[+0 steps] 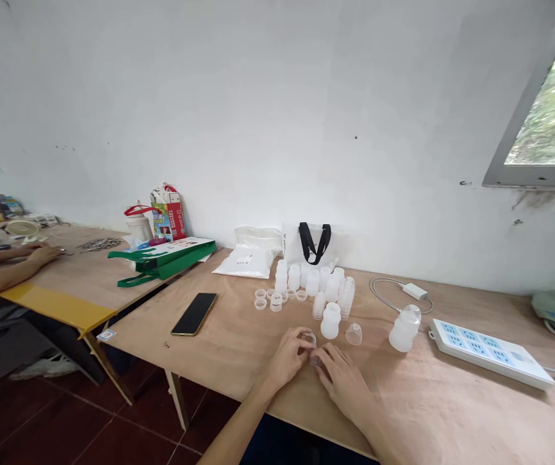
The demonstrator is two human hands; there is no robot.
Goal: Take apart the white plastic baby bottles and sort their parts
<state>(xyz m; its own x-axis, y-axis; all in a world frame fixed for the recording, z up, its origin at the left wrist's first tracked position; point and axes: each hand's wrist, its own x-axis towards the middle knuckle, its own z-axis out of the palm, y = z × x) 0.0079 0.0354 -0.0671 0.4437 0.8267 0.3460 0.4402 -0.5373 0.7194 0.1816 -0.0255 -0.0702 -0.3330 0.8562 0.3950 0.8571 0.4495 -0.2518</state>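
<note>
My left hand (291, 354) and my right hand (342, 376) meet near the table's front edge. The left fingers are closed on a small clear ring (310, 338). Curled round a small clear part (315, 359) are the right fingers. Just beyond them a frosted white bottle (330, 321) stands upright, with a clear dome cap (353, 334) to its right. Several more bottles (313, 282) are grouped behind, beside stacked clear caps (347, 298) and several loose rings (276, 302). A bottle with a clear cap (405, 328) stands apart on the right.
A black phone (194, 314) lies left on the table (229, 352). White plastic packs (245, 260) and a black-handled bag (314, 242) are by the wall. A power strip (493, 352) and cable (387, 294) are right. Another person's hands (42, 254) rest on the far-left table.
</note>
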